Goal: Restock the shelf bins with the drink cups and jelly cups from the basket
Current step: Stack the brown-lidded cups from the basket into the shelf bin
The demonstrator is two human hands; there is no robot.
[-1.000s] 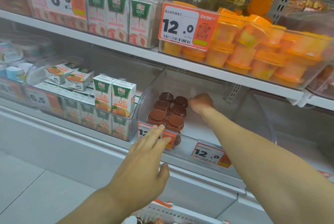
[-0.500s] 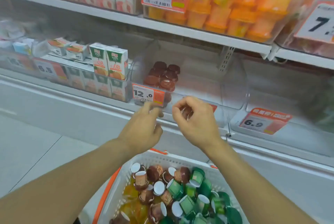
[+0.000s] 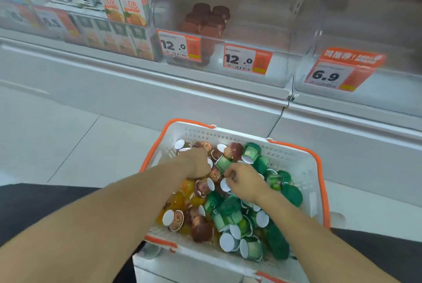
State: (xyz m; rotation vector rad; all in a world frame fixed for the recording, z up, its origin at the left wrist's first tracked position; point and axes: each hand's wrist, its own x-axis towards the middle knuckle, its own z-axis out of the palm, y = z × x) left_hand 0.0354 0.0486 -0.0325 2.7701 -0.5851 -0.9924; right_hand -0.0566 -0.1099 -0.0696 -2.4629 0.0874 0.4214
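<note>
Both hands are reaching into the basket (image 3: pixel 294 164): left hand (image 3: pixel 198 164) and right hand (image 3: pixel 245 183) are curling over brown cups (image 3: pixel 203 188); finger grip cannot be told.

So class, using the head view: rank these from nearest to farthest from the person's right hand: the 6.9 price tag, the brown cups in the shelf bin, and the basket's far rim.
From the right hand, down in the basket:
1. Basket's far rim, just ahead of the hand.
2. Brown cups in the shelf bin, up and slightly left.
3. 6.9 price tag, up and right.
Items 2 and 3 are too close to call.
</note>
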